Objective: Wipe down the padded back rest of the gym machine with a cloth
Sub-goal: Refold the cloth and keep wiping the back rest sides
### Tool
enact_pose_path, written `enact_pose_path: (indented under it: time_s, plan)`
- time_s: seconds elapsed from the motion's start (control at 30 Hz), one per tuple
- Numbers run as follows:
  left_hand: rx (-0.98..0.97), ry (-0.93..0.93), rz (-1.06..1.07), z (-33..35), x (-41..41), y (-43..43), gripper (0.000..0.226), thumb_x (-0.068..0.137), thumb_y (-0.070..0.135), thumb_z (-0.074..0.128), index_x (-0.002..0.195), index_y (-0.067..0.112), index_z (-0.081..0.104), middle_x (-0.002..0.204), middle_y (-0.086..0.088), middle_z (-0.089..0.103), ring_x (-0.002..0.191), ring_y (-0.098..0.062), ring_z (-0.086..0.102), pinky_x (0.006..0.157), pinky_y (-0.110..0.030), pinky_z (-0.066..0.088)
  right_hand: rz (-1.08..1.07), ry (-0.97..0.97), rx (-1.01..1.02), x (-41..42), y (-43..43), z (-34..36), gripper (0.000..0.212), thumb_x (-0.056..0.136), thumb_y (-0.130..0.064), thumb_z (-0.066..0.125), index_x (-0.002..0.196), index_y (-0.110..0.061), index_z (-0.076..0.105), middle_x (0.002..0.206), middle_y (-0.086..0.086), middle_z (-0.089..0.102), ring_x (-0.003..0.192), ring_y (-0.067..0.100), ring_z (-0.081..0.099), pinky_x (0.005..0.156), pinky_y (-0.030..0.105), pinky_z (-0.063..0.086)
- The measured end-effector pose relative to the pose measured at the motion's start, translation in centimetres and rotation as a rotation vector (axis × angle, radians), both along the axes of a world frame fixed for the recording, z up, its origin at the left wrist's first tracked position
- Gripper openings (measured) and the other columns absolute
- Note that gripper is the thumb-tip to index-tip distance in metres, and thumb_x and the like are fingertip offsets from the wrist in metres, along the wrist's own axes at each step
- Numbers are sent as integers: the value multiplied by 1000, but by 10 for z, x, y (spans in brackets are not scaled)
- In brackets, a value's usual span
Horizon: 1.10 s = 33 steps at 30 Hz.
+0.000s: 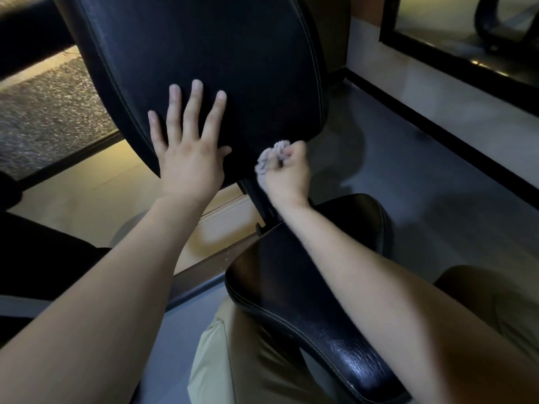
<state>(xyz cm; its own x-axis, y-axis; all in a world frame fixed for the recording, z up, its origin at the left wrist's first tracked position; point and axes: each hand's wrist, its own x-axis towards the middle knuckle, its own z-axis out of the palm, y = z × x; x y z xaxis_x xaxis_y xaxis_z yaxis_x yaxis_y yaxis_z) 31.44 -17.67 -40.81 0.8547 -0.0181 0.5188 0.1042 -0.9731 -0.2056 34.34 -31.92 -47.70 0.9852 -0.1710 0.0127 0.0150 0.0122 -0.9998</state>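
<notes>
Grey floor (408,176) runs under the gym machine, with a dark-framed mirror (466,27) on the wall at the far right and a speckled mat (49,112) on the left. The person leans over the black seat pad (291,287). The back rest (233,53) rises in front of them, a long black cushion with light stitching along its edges.

The left hand (189,167) lies flat on the lower part of the back rest. Its fingers (192,106) are straight and spread apart and press on the padding, probably to steady it. The right hand (288,176) is closed like a fist, its fingers (287,154) curled around a small grey cloth (267,160) that is bunched up and comes out on the thumb side. The cloth is at the bottom edge of the back rest, near the lower right corner. I cannot tell if it touches the padding or is just beside it.

For the coming stroke one thing matters. Nearly all of the back rest lies above and beyond the fingers that hold the cloth, and its long axis goes from this bottom edge up and away from the person. I judge the right hand must travel upward along that axis, passing to the right of the spread fingers. How much is already wiped, I cannot tell.
</notes>
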Motion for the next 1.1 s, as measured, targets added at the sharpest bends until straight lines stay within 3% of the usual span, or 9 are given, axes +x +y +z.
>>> enact_pose_path:
  time_s: [0.17,0.27,0.33,0.43,0.57,0.7,0.8,0.9,1.1]
  plan:
    - [-8,-7,-6,-1,1,-2,85,97,30,64,162,31,10,170,-5,2,156,-34,-7,121,-66,-1,-240,-23,144,42,-38,13,10,100,-3,50,105,-11,45,92,2,63,68,-6,62,62,14,49]
    - [-18,-11,-1,-1,0,-2,85,96,30,64,162,31,10,170,-5,2,156,-33,-7,121,-65,-2,-79,-87,-11,21,-14,0,8,98,-6,51,98,-11,44,93,5,60,72,0,57,66,18,45]
    - [-17,-11,-2,-1,0,-2,85,95,30,65,162,32,11,171,-4,3,156,-33,-7,121,-64,-2,27,-158,-113,8,-13,-4,7,98,-7,53,99,-11,47,92,1,58,74,-6,56,64,10,40]
    - [-15,-5,-6,-1,0,-2,84,96,31,64,162,32,10,171,-4,2,156,-33,-7,121,-64,-2,-208,-204,-25,37,-35,8,5,97,-3,52,102,-6,52,84,-7,55,72,-14,57,63,5,43]
    - [-22,-10,-8,0,0,-3,85,96,29,64,162,31,11,170,-5,2,156,-33,-7,121,-64,-2,-258,-226,-38,51,-25,14,5,94,-18,48,98,-18,48,101,10,61,86,20,64,76,43,57]
    - [-13,-14,4,0,0,-2,86,95,30,65,162,32,11,171,-4,3,156,-32,-7,122,-64,-1,88,-269,-255,13,-12,-9,13,96,-14,55,109,-9,54,113,7,58,93,8,52,79,15,42]
    - [-11,-14,-2,-1,0,-2,85,96,30,64,162,31,11,171,-5,3,156,-32,-7,122,-64,-1,-81,-310,-190,36,-35,2,13,96,-8,56,109,-8,56,113,9,57,85,2,48,74,1,35]
    - [-11,-10,3,-1,1,-3,85,97,29,64,162,31,10,170,-5,2,156,-33,-8,121,-65,-1,-229,-329,-86,52,-36,17,21,96,-5,55,116,-5,56,117,11,58,92,4,52,80,1,37]
    - [-8,-21,8,-2,1,-2,86,95,30,65,162,32,11,171,-4,3,156,-32,-7,122,-64,0,81,-490,-375,34,-30,2,24,95,-13,58,120,-11,57,122,8,57,99,17,60,82,19,47]
